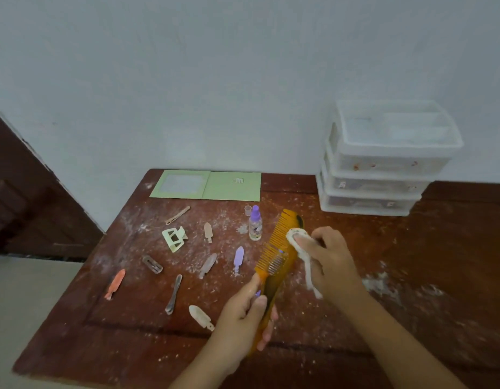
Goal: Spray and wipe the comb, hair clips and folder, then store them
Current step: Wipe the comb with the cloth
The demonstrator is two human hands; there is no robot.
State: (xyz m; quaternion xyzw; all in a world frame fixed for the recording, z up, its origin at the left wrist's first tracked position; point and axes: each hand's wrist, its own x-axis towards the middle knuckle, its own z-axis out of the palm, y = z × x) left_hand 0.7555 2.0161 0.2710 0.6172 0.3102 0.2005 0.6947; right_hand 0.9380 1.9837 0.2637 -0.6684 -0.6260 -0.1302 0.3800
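While the left hand (244, 313) curls its fingers and thumb around the handle of the orange comb (274, 265), the comb slants up toward the centre right of the frame, teeth facing left, above the dusty brown table (411, 318). Pressed against the comb's spine near its far end is a white cloth (297, 240), pinched in the bent fingers of the right hand (331, 259); a strip of the cloth trails down below that hand.

Just left of the comb's tip stands a small clear spray bottle (255, 224) with a purple top, and its cap (248, 210) sits beside it. At the far edge of the table, upper centre, a pale green folder (206, 185) lies open and flat.

Hair clips are scattered across the left half of the table: a pale green claw clip (174, 238), an orange clip (115, 283) at far left, a purple clip (238, 258) nearest the comb, and several beige, brown and grey ones between them. Against the wall at upper right stands a stack of white plastic drawers (383, 164).
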